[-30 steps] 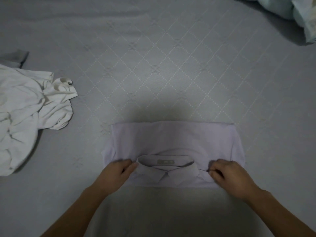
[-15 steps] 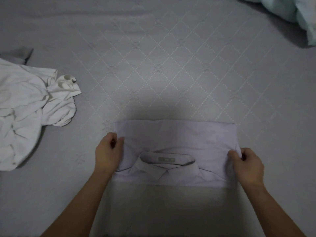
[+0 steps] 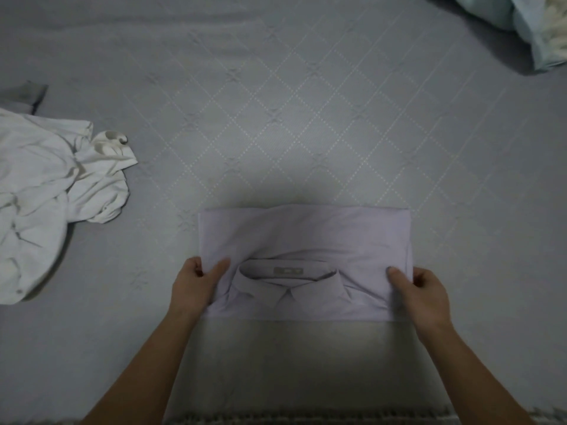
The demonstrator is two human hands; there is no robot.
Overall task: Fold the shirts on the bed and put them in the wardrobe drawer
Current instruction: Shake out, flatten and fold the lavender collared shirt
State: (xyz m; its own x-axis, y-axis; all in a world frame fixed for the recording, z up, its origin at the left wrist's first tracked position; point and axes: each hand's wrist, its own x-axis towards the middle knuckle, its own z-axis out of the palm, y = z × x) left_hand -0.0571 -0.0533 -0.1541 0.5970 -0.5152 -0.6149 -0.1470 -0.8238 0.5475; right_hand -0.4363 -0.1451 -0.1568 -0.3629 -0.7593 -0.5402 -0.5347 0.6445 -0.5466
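A pale purple collared shirt [image 3: 306,240] lies folded into a neat block on the grey bed [image 3: 306,102]. It sits at about 6 o'clock in the view, close to the person. Its collar [image 3: 288,286] faces up and points toward the person, and a small label [image 3: 288,270] shows inside the collar.

The left hand [image 3: 191,286] holds the left side of the folded shirt. Its thumb lies on top of the cloth and its fingers curl under the edge, so its grip is closed on the shirt. The right hand [image 3: 426,296] holds the right side the same way, thumb on top and fingers round the edge, so its grip is closed on the shirt too. Both bare arms reach in from the bottom of the view.

At 9 o'clock a white shirt [image 3: 46,197] lies in a crumpled heap on the bed, well apart from the folded one. A bit of grey cloth [image 3: 30,93] peeks out past it, at 10 o'clock. At 1 o'clock, in the far corner, sits a pale green bundle of bedding [image 3: 527,23].

The bed cover has a pattern of dotted diamonds.
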